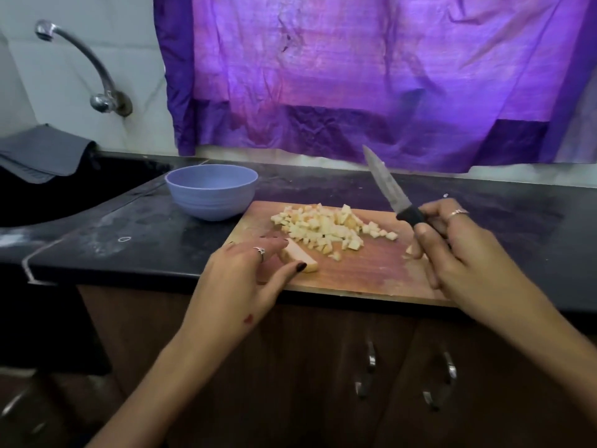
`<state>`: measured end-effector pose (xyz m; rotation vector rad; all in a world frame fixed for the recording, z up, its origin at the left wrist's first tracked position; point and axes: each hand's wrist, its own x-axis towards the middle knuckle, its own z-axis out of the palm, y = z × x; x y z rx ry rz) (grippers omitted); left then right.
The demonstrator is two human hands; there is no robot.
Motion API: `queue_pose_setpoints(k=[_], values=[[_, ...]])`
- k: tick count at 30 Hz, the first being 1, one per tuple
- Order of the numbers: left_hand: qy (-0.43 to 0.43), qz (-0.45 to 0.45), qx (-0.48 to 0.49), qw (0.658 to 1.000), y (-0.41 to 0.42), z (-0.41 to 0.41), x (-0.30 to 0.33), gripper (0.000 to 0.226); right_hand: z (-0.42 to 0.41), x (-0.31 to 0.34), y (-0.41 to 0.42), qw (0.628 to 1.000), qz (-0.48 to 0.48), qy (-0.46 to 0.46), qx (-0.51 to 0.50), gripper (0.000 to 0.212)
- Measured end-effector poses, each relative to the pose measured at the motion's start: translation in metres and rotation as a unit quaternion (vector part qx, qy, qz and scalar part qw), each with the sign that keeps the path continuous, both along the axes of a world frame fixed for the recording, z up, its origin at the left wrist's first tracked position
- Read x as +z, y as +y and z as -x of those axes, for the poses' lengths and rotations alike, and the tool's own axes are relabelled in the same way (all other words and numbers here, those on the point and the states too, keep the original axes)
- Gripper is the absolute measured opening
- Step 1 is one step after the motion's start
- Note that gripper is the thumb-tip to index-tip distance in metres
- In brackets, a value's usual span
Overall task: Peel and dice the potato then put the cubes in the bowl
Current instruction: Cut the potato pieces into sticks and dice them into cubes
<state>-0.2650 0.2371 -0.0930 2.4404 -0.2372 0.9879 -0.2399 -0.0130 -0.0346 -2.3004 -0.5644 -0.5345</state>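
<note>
A pile of pale potato cubes (326, 229) lies on the wooden cutting board (365, 270) at the counter's front edge. An uncut potato slab (302, 257) lies on the board's near left part. My left hand (255, 270) holds that slab between thumb and fingers. My right hand (458, 250) grips the black handle of a knife (387, 185), its blade raised and pointing up and away over the board's right side. A light blue bowl (211, 197) stands just behind the board's left corner; nothing shows inside it.
The counter (145, 240) is dark stone with white smears. A sink (64, 189) with a grey cloth (42, 153) and a tap (87, 66) lies at the left. A purple curtain (371, 76) hangs behind. Cabinet doors with metal handles (371, 367) are below.
</note>
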Motion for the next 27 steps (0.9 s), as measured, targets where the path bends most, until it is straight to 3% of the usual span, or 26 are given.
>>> queue_pose_setpoints(k=[7,12,27], values=[[0.054,0.048,0.039,0.997,-0.016,-0.003,-0.003,0.038,0.009,0.022,0.057,0.976,0.206,0.076,-0.005,0.029],[0.064,0.094,0.059,0.992,-0.026,-0.002,0.000,0.037,0.007,0.036,0.078,0.968,0.240,0.076,-0.010,0.023],[0.101,0.100,0.091,0.986,-0.033,0.001,0.008,0.039,0.000,0.047,0.085,0.952,0.291,0.095,0.001,0.021]])
